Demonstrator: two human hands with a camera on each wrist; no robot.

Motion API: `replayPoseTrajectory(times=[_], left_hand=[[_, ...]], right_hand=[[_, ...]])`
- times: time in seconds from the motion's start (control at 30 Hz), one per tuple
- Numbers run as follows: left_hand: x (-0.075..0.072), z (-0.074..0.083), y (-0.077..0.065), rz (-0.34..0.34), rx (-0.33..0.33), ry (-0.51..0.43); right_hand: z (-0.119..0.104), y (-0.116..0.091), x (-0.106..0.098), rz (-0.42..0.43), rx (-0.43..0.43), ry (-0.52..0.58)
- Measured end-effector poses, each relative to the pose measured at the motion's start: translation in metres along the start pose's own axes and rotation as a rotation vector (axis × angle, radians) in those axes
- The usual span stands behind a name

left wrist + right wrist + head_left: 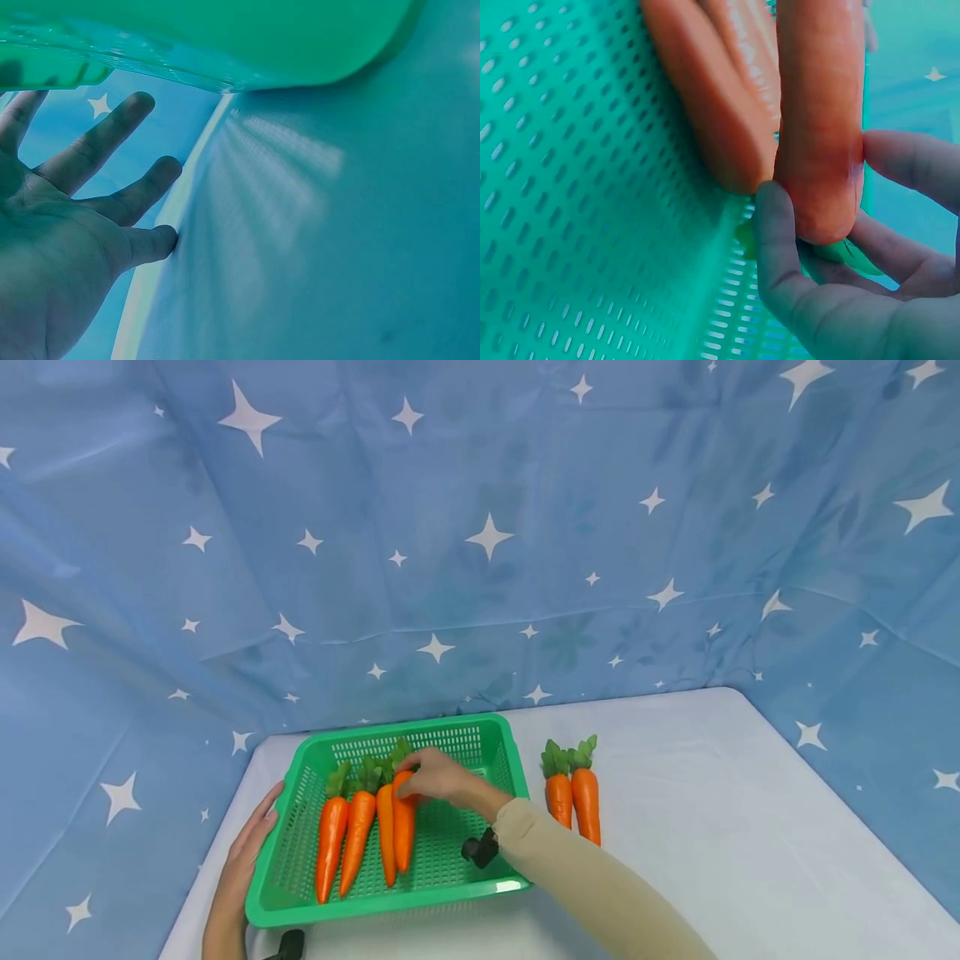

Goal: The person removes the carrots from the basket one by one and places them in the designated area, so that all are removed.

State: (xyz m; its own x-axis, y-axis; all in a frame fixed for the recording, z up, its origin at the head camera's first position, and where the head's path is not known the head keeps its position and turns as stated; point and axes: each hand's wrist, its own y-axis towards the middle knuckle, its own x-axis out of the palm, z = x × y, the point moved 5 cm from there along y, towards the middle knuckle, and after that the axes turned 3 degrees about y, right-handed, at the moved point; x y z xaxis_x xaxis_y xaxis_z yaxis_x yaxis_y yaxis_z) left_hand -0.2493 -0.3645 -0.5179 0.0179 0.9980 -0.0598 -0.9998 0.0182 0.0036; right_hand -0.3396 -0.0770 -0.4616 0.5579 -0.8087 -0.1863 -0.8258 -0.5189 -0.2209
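Note:
My right hand (435, 777) pinches an orange carrot (403, 827) near its leafy top, inside the green plastic basket (375, 910). Up close in the right wrist view, thumb and fingers (776, 225) stand on either side of the thick end of this carrot (821, 120). Several carrots lie side by side in the basket, among them one at the far left (331, 843), their green tops toward the back wall. My left hand (243, 860) rests along the basket's left side; in the left wrist view its fingers (97, 146) are spread and fairly straight.
Two more carrots, a left one (558, 797) and a right one (586, 797), lie on the white table (712, 827) to the right of the basket, partly behind my right sleeve (585, 877). A blue curtain with white stars (480, 577) hangs behind the table.

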Motion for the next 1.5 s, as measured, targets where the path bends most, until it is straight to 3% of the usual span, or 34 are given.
replayPoseTrajectory(times=[0.63, 1.07, 1.5], left_hand=[[0.000, -0.002, 0.002, -0.034, 0.034, -0.037], [0.001, 0.000, 0.002, -0.054, -0.029, -0.059], [0.000, 0.000, 0.003, -0.072, 0.004, -0.068]], right_hand=[[-0.023, -0.021, -0.043, -0.002, -0.046, 0.098], [-0.015, -0.047, -0.076, 0.003, -0.108, 0.122], [0.004, -0.071, -0.121, 0.081, -0.140, 0.113]])
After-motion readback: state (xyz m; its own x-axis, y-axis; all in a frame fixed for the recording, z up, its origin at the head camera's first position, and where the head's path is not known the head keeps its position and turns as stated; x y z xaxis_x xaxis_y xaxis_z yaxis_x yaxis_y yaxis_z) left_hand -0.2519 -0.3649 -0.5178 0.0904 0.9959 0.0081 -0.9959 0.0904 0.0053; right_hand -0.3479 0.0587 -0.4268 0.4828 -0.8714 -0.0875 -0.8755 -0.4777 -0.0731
